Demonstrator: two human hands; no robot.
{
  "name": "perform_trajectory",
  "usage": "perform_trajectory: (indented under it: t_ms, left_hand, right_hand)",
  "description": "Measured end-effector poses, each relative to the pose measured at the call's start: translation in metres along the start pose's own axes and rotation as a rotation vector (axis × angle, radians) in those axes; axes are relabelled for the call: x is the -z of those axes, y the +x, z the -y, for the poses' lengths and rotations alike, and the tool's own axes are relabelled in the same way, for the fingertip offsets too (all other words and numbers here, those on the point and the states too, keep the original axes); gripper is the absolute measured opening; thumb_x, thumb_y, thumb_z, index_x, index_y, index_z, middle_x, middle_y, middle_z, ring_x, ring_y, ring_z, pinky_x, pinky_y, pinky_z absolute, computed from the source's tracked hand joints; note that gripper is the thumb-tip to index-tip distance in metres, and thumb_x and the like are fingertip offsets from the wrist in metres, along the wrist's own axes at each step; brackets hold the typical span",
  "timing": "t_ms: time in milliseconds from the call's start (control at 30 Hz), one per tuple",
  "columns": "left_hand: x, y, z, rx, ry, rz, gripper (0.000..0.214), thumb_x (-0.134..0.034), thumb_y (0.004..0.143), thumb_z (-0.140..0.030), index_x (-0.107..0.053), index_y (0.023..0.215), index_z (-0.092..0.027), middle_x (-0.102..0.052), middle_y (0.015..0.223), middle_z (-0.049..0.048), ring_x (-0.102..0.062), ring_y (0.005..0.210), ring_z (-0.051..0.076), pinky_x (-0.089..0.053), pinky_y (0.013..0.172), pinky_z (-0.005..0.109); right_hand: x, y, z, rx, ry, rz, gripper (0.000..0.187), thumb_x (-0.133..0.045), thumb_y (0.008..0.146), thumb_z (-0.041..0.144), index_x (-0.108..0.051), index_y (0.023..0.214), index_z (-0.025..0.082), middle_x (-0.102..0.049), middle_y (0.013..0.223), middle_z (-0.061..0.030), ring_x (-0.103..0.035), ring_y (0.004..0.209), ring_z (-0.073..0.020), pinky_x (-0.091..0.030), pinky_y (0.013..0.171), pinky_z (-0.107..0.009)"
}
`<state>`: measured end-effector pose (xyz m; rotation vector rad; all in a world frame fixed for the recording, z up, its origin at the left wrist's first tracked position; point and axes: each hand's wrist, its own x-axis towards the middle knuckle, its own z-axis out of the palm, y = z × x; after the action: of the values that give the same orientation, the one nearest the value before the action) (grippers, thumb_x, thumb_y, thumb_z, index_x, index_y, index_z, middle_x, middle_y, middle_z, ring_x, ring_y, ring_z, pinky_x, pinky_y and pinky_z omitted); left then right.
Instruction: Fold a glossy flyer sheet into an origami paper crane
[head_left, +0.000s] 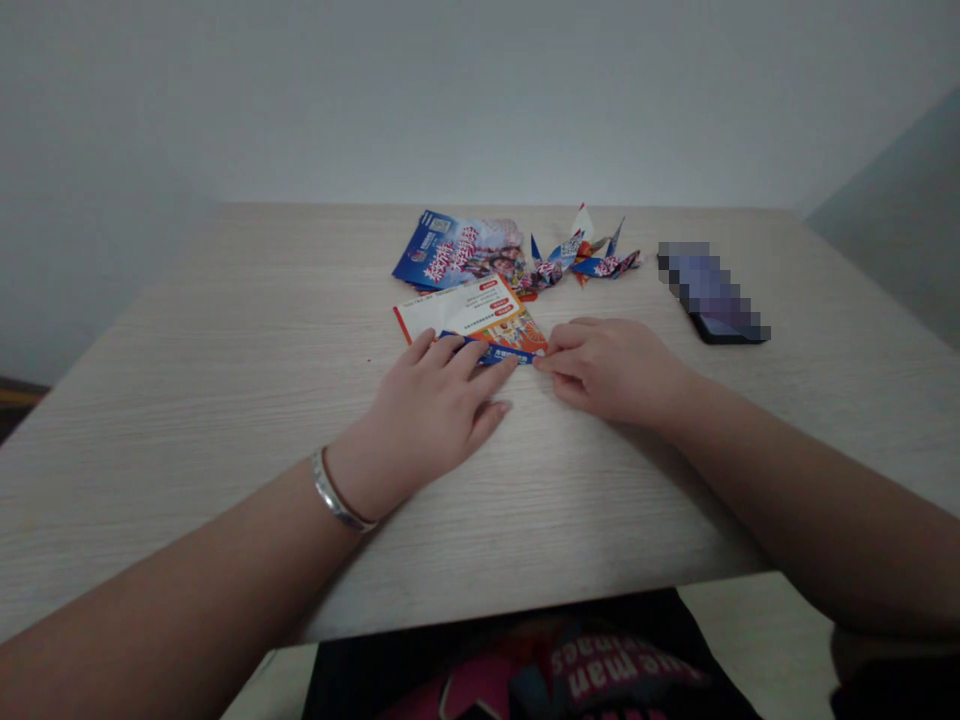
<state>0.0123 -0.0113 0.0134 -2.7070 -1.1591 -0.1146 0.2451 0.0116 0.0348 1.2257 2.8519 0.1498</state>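
Note:
A printed paper leaflet [480,308] lies flat on the table, white and orange, with a blue strip folded over along its near edge. My left hand [442,400] rests on that strip with its fingers spread, pressing it down; a silver bracelet circles the wrist. At the leaflet's near right corner, my right hand [600,365] is closed, thumb and fingertips pinching the end of the blue fold. Just behind the leaflet lies a stack of similar blue leaflets [442,250]. Part of the leaflet's near edge is hidden under my left fingers.
Folded paper cranes [555,262] stand behind my right hand, beside the stack. A dark phone [712,295], partly blurred out, lies to the right. The pale wooden table [225,400] meets a wall at its far edge; its near edge is close to my lap.

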Motion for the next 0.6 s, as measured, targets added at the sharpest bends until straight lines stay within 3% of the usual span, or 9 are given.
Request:
perform_trajectory:
  t_ms: [200,333,500,600]
  left_hand:
    - [0.008,-0.004,0.004,0.028,-0.025,0.049,0.050,-0.036,0.105,-0.043,-0.058,0.143,-0.020,-0.061,0.145,0.0136,-0.056,0.133,0.036,-0.035,0.116,0.061]
    - [0.013,-0.012,0.018,0.007,-0.032,0.116,0.047,-0.033,0.106,-0.043,-0.062,0.140,-0.026,-0.062,0.145,0.0073,-0.052,0.138,0.032,-0.033,0.117,0.059]
    - [0.016,-0.019,0.029,0.050,-0.026,0.139,0.048,-0.029,0.106,-0.042,-0.063,0.138,-0.030,-0.064,0.143,0.0060,-0.056,0.134,0.034,-0.034,0.111,0.069]
    - [0.018,-0.023,0.036,0.097,-0.002,0.121,0.046,-0.031,0.104,-0.040,-0.071,0.125,-0.032,-0.070,0.133,0.0070,-0.063,0.123,0.036,-0.035,0.106,0.074]
  right_hand:
    - [0.000,-0.002,-0.002,-0.013,0.009,-0.007,0.028,-0.051,0.095,0.022,-0.078,0.104,0.020,-0.074,0.105,-0.0073,-0.066,0.093,-0.0223,-0.037,0.066,-0.034]
    - [0.000,-0.003,-0.004,-0.007,0.023,-0.013,0.028,-0.052,0.095,0.022,-0.079,0.103,0.021,-0.074,0.103,-0.0066,-0.065,0.092,-0.0212,-0.036,0.067,-0.033]
    - [0.000,-0.005,-0.006,-0.017,0.033,0.005,0.028,-0.052,0.095,0.022,-0.079,0.102,0.021,-0.074,0.103,-0.0065,-0.065,0.094,-0.0216,-0.035,0.066,-0.034]
    - [0.000,-0.005,-0.007,-0.018,0.036,0.003,0.029,-0.051,0.095,0.022,-0.079,0.100,0.020,-0.074,0.104,-0.0068,-0.065,0.093,-0.0215,-0.035,0.067,-0.034]
